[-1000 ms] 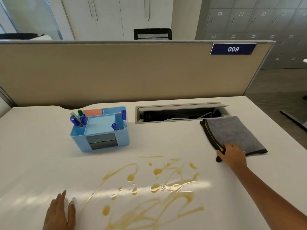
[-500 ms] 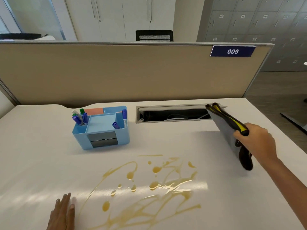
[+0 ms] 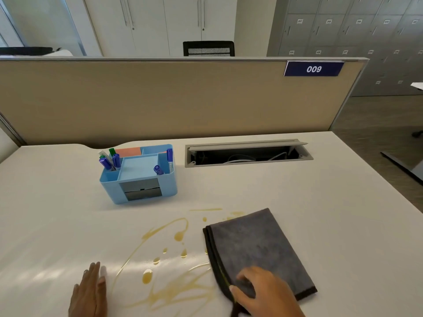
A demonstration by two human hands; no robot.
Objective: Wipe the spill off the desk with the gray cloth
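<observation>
Lower left, your left hand lies flat, fingers straight, just beside the spill; a wide sweep could push liquid onto it. Lower right, the folded gray cloth covers the spill's right edge, its near end gripped by your right hand. Count: two hands, one spill, one cloth.

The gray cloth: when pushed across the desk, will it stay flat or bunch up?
Probably floppy: the gray cloth lies folded in layers, so it may bunch. The right hand holding its near edge should keep it flatter.
</observation>
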